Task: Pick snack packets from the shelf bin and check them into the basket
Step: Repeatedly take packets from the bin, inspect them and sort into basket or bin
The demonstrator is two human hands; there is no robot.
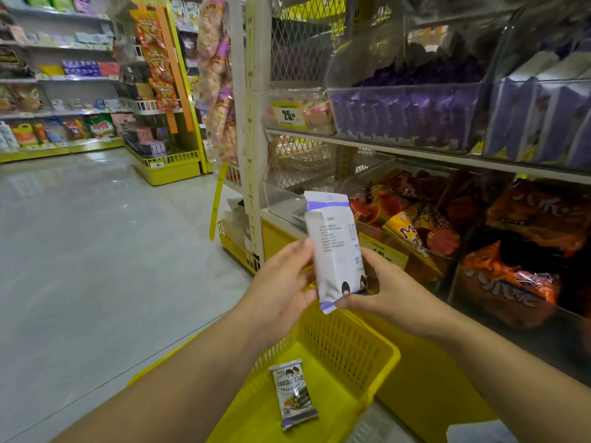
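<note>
Now both hands, left point(281, 282) and right point(383, 289), grip one packet point(335, 247) upright above the basket point(351, 346), long axis nearly vertical, printed back toward the camera.

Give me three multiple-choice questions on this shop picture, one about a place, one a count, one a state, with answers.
1. Where is the white packet?
A) in the purple bin
B) above the yellow basket
C) on the floor

2. How many packets lie in the basket?
A) one
B) three
C) five

3. What holds the white packet?
A) nothing
B) one hand alone
C) both hands

Answers:
1 B, it is raised over the basket's far rim.
2 A, a single loose packet lies on the basket's bottom.
3 C, the left hand and right hand each grip it with their fingers.
</note>
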